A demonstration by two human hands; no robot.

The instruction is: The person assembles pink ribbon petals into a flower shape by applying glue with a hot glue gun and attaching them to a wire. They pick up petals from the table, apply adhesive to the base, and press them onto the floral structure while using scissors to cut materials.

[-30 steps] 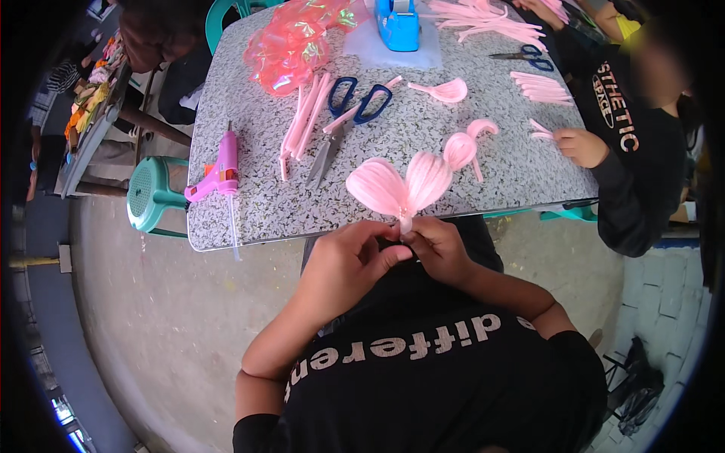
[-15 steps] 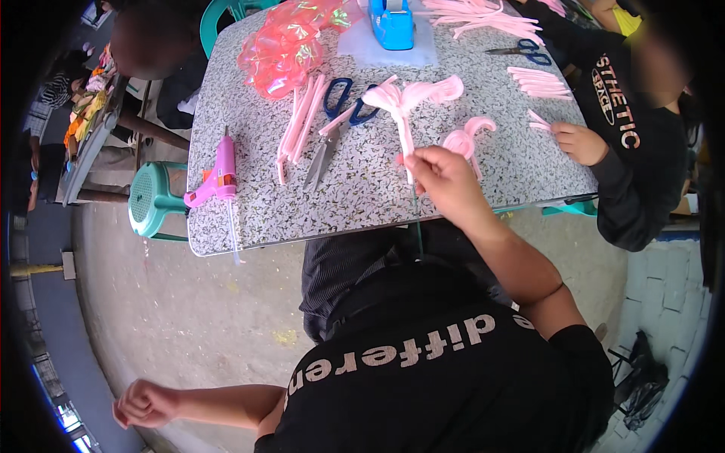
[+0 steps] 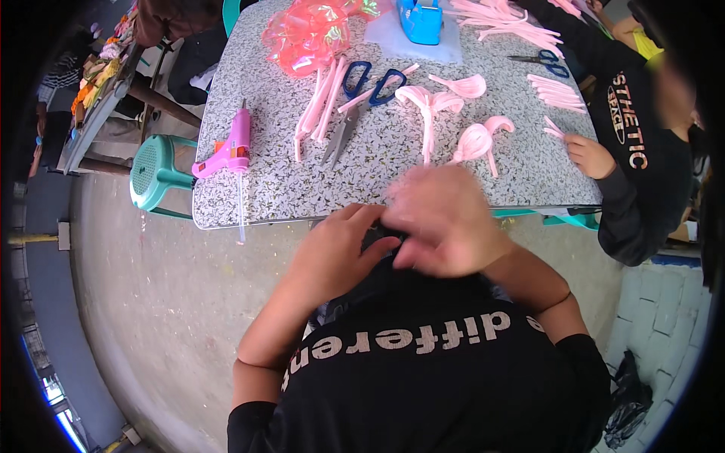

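Hands in close at the near edge! The left hand [image 3: 340, 249] is curved, a gap showing between thumb and fingers, its fingertips partly lost behind the right hand [image 3: 445, 223]. That one's a half-curled blur, so whether either grips anything, I can't tell. Just beyond it, over the worktop [image 3: 302, 189], there's the gathered pink piece [image 3: 427, 124], stalk pointing back at the blurred fingers; held or lying, I can't say. Lovely shape: pale, soft-looking lobes curling out from one pinched joint above a straight stalk. Joining looks well along there, then. To its right sits a curled pink piece [image 3: 473, 143], rounded lobe and tails; farther out, a single pink loop [image 3: 466, 87], shaped but apart. And plenty looks unworked: pink strips [image 3: 330, 102] lie loose beside the scissors [image 3: 346, 136], with more flat strips [image 3: 557, 94] beyond a co-worker's hand [image 3: 590, 156]. Out left, the glue gun [image 3: 238, 143] rests on its side.
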